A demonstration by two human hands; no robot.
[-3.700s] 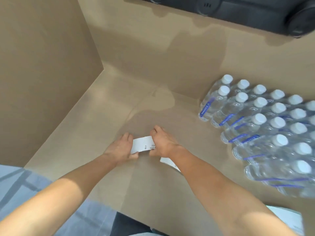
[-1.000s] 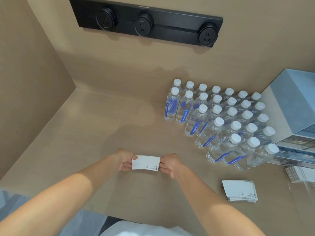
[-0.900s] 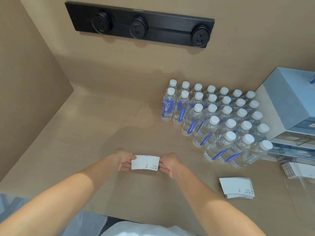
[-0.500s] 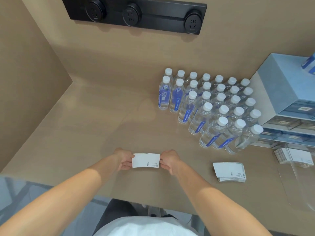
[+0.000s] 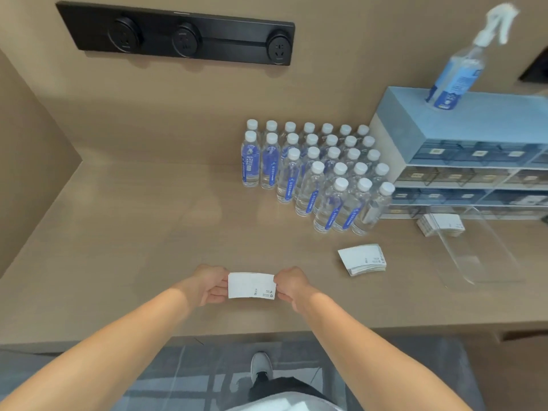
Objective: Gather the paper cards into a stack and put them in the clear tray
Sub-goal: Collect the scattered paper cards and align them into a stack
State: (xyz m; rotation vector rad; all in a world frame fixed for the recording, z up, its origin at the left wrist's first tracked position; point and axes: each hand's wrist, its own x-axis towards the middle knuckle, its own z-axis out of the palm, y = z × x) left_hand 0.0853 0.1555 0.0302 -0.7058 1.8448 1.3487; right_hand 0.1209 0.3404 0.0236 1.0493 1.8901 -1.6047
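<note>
twenty-seven or so water bottles [image 5: 314,170], three card stacks [image 5: 363,259], one clear tray [image 5: 480,247], one spray bottle [image 5: 456,75].

Tan wood-grain counter [image 5: 124,232] set into a corner of matching beige walls [image 5: 26,149]. A black power strip [image 5: 178,35] with three round sockets is mounted on the rear wall, above and beyond the hands. Grey patterned floor [image 5: 189,378] lies below the counter edge.

A: Can you read the print on the held cards [image 5: 251,285]?
B: Too small; both ends sit hidden under the left hand [image 5: 209,284] and right hand [image 5: 289,284].
A: The spray bottle [image 5: 458,71]?
B: Nozzle blurred; the drawer unit [image 5: 462,161] runs off the right edge.
</note>
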